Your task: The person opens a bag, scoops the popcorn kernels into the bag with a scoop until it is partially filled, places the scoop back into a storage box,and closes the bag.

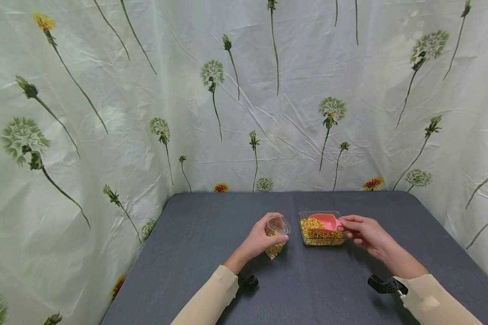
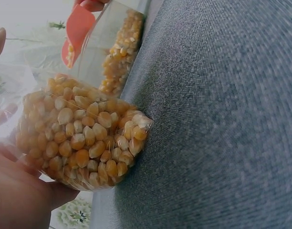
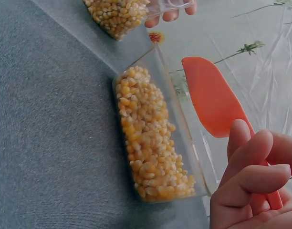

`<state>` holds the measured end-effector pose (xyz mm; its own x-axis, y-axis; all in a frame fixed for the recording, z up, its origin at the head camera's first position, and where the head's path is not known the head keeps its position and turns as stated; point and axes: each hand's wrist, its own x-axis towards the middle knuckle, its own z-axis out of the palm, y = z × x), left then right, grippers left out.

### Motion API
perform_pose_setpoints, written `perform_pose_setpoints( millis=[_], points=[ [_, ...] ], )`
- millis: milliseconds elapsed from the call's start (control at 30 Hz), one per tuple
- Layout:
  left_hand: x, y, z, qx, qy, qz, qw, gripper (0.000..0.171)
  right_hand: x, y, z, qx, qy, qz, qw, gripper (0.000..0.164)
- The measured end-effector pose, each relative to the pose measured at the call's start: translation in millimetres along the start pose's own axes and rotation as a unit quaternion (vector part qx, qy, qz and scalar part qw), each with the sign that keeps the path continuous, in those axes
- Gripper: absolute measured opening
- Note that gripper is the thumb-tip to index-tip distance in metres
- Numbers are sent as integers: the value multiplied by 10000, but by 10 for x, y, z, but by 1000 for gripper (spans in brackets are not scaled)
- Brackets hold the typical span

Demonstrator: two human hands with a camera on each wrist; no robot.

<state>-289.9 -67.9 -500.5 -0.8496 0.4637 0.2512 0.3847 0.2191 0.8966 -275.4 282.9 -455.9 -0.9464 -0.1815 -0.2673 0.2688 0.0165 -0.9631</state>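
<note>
My left hand (image 1: 262, 235) grips a clear plastic bag (image 2: 84, 133) part full of yellow corn kernels, its mouth held open and its lower corner down at the cloth. To its right, a clear rectangular container (image 1: 322, 242) holds more kernels, heaped against one side in the right wrist view. My right hand (image 1: 368, 234) pinches the handle of a pink-red scoop (image 3: 210, 98) between thumb and fingers. The scoop is over the container, above its rim, with some kernels (image 2: 70, 56) showing in its bowl.
A dark grey cloth (image 1: 211, 234) covers the table. Behind and beside it hangs a pale curtain (image 1: 236, 135) printed with dandelions. Black wrist bands (image 1: 386, 285) sit at both sleeve cuffs.
</note>
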Motion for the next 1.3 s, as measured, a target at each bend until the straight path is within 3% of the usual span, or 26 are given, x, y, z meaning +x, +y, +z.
perform_pose_setpoints(
  millis=[333,667,833,1300],
  points=[
    [1,2,-7,-85,-5,62,9999,58,-11,-141,49,148,-7,-50,9999,22],
    [2,6,-6,-81,7,-105,9999,57,-11,-258,133,126,-126,-188,9997,20],
    [0,-15,-15,-87,13,5,10000,59,-19,-310,191,211,-221,-198,9993,19],
    [-16,-21,-18,-148,-15,55,9999,61,-51,-325,331,168,-453,-396,9981,18]
  ],
)
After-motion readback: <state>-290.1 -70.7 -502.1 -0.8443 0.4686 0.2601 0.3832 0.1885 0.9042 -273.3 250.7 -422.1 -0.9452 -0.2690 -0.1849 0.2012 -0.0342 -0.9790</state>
